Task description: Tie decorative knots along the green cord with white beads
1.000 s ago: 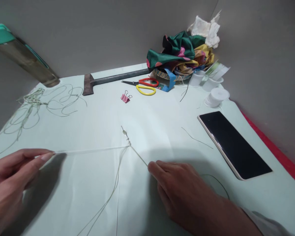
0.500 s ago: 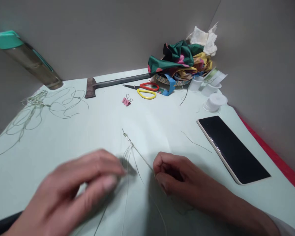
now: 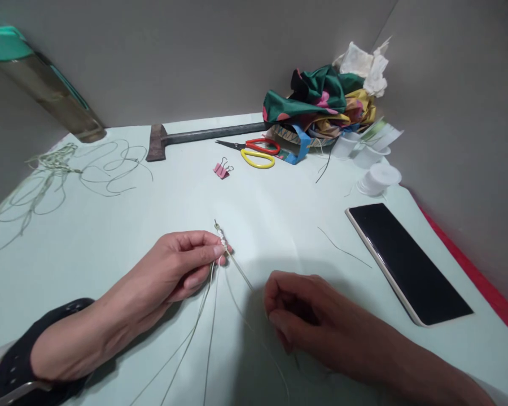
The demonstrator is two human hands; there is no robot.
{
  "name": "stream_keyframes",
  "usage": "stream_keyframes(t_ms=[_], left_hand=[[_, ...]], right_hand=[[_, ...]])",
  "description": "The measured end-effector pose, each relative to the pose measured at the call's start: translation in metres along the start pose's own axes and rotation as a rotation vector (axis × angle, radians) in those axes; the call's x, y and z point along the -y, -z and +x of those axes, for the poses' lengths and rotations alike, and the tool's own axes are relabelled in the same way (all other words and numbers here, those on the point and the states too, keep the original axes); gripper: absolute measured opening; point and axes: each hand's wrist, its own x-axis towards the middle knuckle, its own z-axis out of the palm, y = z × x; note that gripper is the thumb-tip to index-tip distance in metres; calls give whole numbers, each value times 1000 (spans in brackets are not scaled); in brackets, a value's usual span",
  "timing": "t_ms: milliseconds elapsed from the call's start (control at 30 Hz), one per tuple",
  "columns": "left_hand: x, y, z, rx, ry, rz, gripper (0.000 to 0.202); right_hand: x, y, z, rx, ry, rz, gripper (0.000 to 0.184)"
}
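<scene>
My left hand pinches a short knotted cord between thumb and fingertips. Its small knots show just above the thumb. Several thin pale strands hang from it toward the near edge. A doubled strand runs down from the knots toward my right hand. That hand is closed, thumb against curled index finger, and the cord's end is hidden in or behind the fingers.
A phone lies at right, with a loose thread beside it. Behind are a binder clip, scissors, a hammer-like tool, spools and bunched cloth. Tangled cords and a bottle are left.
My left hand has moved forward and right from above the table and now pinches the knotted cord. My right hand stays nearly in place, and the view has shifted slightly.
</scene>
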Motion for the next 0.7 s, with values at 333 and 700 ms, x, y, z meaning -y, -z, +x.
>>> stream_keyframes(t_ms=[333,700], left_hand=[[13,3,-2,-85,-39,25,29],[20,11,-5,-166,-52,44,36]], right_hand=[[21,-8,37,-391,285,-254,19],[22,-17,63,-233,161,-19,12]])
